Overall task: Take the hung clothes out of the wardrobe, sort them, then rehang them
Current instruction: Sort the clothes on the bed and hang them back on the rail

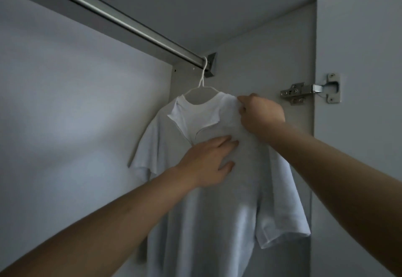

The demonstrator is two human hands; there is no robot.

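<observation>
A white T-shirt hangs on a white hanger at the right end of the wardrobe rail. The right hand pinches its shoulder fabric; the left hand lies flat, fingers straight, on the chest.

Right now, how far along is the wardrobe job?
One white T-shirt hangs on a white hanger at the right end of the rail; the visible rest of the rail is bare. In hand: the right hand pinches its shoulder, and the left hand lies flat on its chest. Whether it is coming out or freshly rehung, I cannot tell.
</observation>
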